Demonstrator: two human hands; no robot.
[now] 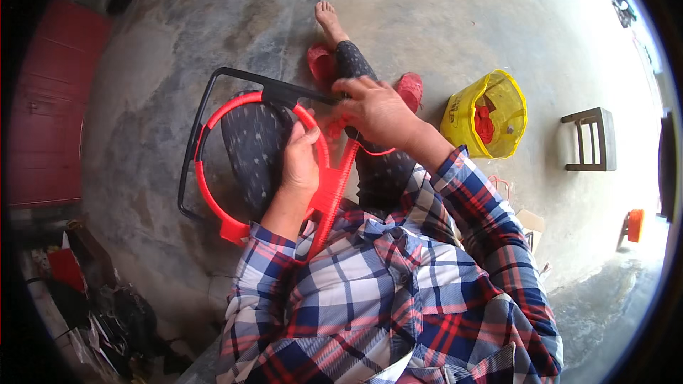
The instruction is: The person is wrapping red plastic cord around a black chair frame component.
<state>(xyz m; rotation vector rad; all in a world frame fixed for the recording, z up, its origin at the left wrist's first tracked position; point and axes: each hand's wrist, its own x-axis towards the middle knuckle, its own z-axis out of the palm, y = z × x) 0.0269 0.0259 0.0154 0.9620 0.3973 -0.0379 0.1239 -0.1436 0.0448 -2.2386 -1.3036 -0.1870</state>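
Observation:
A black rectangular frame with rounded corners (pixel 208 99) lies tilted over my lap. Inside it sits a ring wrapped in red cord (pixel 205 183), joined to a straight red-wrapped bar (pixel 329 215). My left hand (pixel 300 162) grips the ring's right side, thumb on top. Over the frame's far right corner, my right hand (pixel 380 110) has its fingers bent and pinched around red cord (pixel 334 128); slight blur and the hand itself hide the fingertips. A loose loop of that cord hangs below the right hand.
One bare foot (pixel 329 23) is stretched out by two red shoes (pixel 410 91). To the right stand a yellow bucket (pixel 461 117) with red material inside and a small dark stool (pixel 605 140). An orange-red spool (pixel 635 225) is farther right. Clutter (pixel 107 313) lines the lower left.

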